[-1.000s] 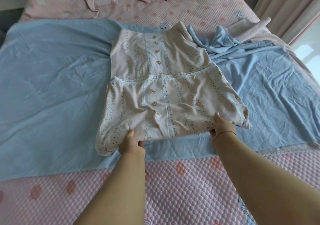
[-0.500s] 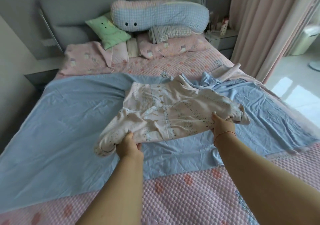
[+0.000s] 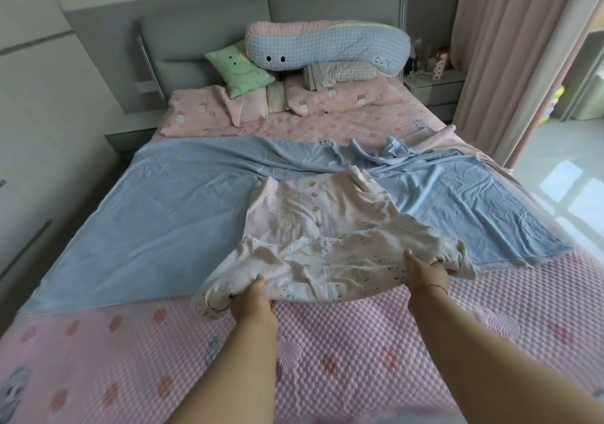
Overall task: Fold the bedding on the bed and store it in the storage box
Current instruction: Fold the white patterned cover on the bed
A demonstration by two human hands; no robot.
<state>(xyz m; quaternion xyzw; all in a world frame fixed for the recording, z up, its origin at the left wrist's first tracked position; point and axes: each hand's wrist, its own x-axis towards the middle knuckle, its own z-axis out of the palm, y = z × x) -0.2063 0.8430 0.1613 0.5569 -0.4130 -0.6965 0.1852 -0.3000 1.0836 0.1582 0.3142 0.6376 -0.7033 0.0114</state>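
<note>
A pale pink, buttoned, dotted piece of bedding (image 3: 330, 244), folded over on itself, is lifted at its near edge above the bed. My left hand (image 3: 251, 302) grips its near left corner. My right hand (image 3: 425, 273) grips its near right edge. Its far end still lies on a wide blue sheet (image 3: 157, 227) spread flat across the middle of the bed. No storage box is in view.
The pink quilted mattress cover (image 3: 327, 364) fills the near part of the bed. Pillows, a green cushion (image 3: 240, 74) and a long blue plush pillow (image 3: 327, 47) sit at the grey headboard. A nightstand (image 3: 434, 87) and pink curtain (image 3: 510, 64) stand at right.
Both hands have lifted the folded pink bedding off the blue sheet and drawn its near edge toward the foot of the bed. The camera view has tilted up to show the headboard.
</note>
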